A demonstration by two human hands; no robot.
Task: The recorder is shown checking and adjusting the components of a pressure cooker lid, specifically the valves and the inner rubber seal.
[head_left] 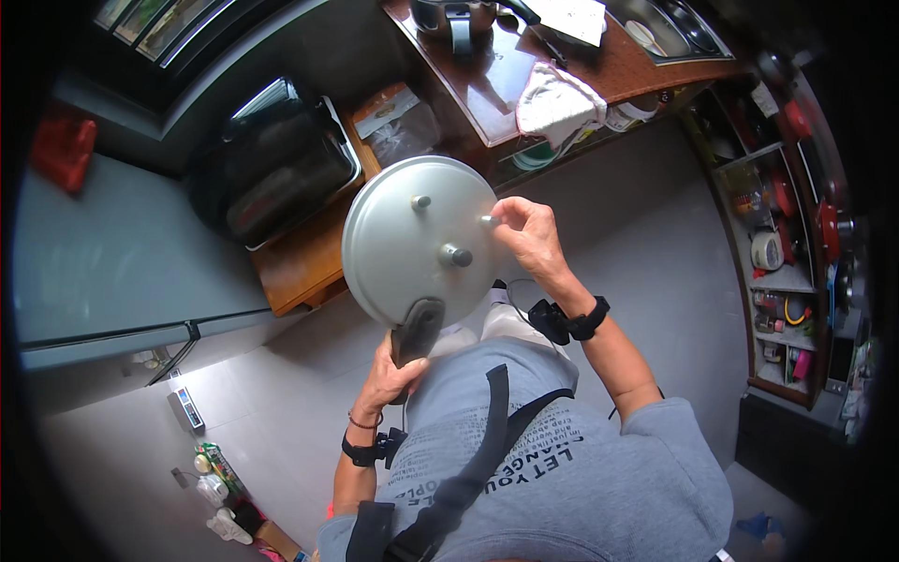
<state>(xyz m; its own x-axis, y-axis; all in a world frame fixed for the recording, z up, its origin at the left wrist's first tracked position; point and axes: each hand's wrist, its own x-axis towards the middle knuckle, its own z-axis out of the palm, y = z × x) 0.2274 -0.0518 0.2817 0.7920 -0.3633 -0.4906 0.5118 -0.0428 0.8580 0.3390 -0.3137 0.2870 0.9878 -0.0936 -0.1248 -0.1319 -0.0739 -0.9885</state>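
A round silver-grey pressure cooker lid (393, 239) is held up in front of my body, its flat face toward me. My left hand (384, 377) is closed round the lid's black handle (419, 330) at the lower edge. Two small posts stand up from the lid: a dark-tipped valve (457, 256) near the middle and a smaller metal one (421, 201) above it. At the lid's right edge, my right hand (530, 236) pinches a small silvery metal piece (490, 220) between thumb and fingertips. Whether that piece is fixed to the lid cannot be made out.
A brown counter (618, 80) at the far side carries a pot (454, 17), a white cloth (559, 101) and a sink (688, 33). A black appliance (272, 164) sits on a wooden cabinet (304, 272) to the left. Open shelves (782, 253) line the right.
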